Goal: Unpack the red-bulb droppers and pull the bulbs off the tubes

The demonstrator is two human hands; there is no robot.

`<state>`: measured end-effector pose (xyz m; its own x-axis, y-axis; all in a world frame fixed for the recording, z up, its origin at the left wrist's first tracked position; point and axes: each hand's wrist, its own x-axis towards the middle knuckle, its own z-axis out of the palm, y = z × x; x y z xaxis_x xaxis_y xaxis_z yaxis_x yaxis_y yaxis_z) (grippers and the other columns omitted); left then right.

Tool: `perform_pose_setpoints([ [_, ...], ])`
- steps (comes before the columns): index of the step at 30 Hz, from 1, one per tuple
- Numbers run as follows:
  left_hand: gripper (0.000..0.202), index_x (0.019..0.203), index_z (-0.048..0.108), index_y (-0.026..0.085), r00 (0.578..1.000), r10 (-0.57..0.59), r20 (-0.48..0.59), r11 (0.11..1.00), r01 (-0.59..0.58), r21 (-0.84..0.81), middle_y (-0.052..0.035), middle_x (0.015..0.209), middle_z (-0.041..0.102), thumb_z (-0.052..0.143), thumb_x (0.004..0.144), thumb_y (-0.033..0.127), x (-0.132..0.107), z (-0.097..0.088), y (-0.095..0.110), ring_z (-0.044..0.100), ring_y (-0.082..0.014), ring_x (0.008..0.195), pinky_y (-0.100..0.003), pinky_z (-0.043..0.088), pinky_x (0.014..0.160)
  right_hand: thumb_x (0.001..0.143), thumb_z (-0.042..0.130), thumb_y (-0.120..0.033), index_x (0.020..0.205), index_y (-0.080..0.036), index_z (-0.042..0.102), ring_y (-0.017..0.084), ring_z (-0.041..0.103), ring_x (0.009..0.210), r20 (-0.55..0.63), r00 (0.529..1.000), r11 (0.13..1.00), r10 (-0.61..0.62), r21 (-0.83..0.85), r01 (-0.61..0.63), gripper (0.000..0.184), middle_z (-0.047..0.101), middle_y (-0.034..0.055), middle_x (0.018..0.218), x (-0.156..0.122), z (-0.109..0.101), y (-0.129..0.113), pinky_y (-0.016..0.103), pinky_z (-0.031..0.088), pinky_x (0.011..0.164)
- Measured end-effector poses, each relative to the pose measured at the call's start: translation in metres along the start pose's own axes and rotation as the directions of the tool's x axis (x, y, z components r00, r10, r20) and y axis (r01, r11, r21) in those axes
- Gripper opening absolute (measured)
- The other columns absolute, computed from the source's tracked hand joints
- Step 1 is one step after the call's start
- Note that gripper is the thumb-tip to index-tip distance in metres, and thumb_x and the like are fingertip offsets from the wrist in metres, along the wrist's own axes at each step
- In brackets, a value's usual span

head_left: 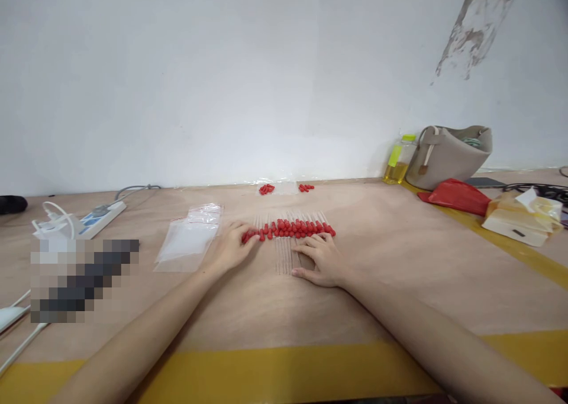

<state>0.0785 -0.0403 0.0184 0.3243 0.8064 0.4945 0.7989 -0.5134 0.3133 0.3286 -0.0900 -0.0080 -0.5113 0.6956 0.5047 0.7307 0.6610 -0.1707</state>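
A row of glass droppers with red rubber bulbs (295,228) lies across the table ahead of me. Their bulbs meet in a band, while thin clear tubes point both toward the wall and toward me. At the left end of the row, my left hand (235,247) has its thumb and fingers around a few red bulbs. My right hand (322,259) rests at the right side, palm down, thumb and fingers apart. Its fingertips touch the near tubes just below the bulbs, and part of the row is hidden beneath them.
Clear zip bags (189,238) lie left of my left hand. Loose red bulbs (267,189) sit by the wall. A power strip (102,219) is far left. Back right stand a bottle (398,162) and a grey bag (448,158), near a red pouch (459,197) and an opened packet (519,220).
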Motion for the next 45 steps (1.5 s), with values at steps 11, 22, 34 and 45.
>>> perform_pose_setpoints([
  [11, 0.024, 0.086, 0.063, 0.023, 0.993, -0.021, 0.115, 0.998, 0.028, -0.062, -0.0018, 0.076, 0.063, 0.054, 0.076, 0.042, 0.052, 0.036, 0.034, 0.056, -0.0187, 0.073, -0.031, 0.039, 0.071, 0.069, 0.048, -0.068, 0.112, -0.023, 0.056, 0.023, 0.047, 0.094, 0.057, 0.998, 0.999, -0.004, 0.037, 0.002, 0.062, 0.058, 0.0085, 0.1, 0.0, -0.003, 0.003, 0.042, 0.026, 0.087],
  [22, 0.043, 0.114, 0.041, 0.017, 0.949, -0.286, -0.133, 0.933, 0.244, -0.265, 0.0, 0.072, 0.06, 0.051, 0.077, 0.035, 0.02, 0.028, 0.032, 0.055, -0.0144, 0.062, -0.026, 0.04, 0.059, 0.08, 0.05, -0.045, 0.104, -0.02, 0.057, 0.019, 0.05, 0.093, -0.185, 0.976, 0.987, 0.118, 0.134, -0.094, 0.035, 0.055, 0.0079, 0.098, 0.001, 0.003, 0.005, 0.038, 0.036, 0.084],
  [34, 0.036, 0.116, 0.04, 0.02, 0.997, 0.079, 0.001, 0.9, -0.071, -0.43, -0.0044, 0.09, 0.061, 0.049, 0.082, 0.03, -0.04, 0.013, 0.031, 0.056, -0.0187, 0.092, -0.034, 0.041, 0.082, 0.082, 0.051, -0.036, 0.113, -0.025, 0.055, 0.021, 0.048, 0.102, -0.251, 0.965, 0.996, -0.073, -0.058, 0.06, 0.033, 0.061, 0.0058, 0.103, 0.002, 0.005, 0.005, 0.044, 0.026, 0.095],
  [45, 0.021, 0.098, 0.061, 0.021, 0.942, 0.332, 0.043, 0.92, -0.313, -0.236, -0.0066, 0.091, 0.062, 0.048, 0.084, 0.029, -0.038, 0.014, 0.045, 0.052, -0.0183, 0.085, -0.035, 0.039, 0.079, 0.087, 0.041, -0.023, 0.092, -0.02, 0.062, 0.014, 0.05, 0.073, -0.214, 0.959, 0.982, -0.187, -0.077, 0.174, 0.021, 0.061, 0.0019, 0.07, -0.013, 0.001, -0.009, 0.034, 0.031, 0.082],
])
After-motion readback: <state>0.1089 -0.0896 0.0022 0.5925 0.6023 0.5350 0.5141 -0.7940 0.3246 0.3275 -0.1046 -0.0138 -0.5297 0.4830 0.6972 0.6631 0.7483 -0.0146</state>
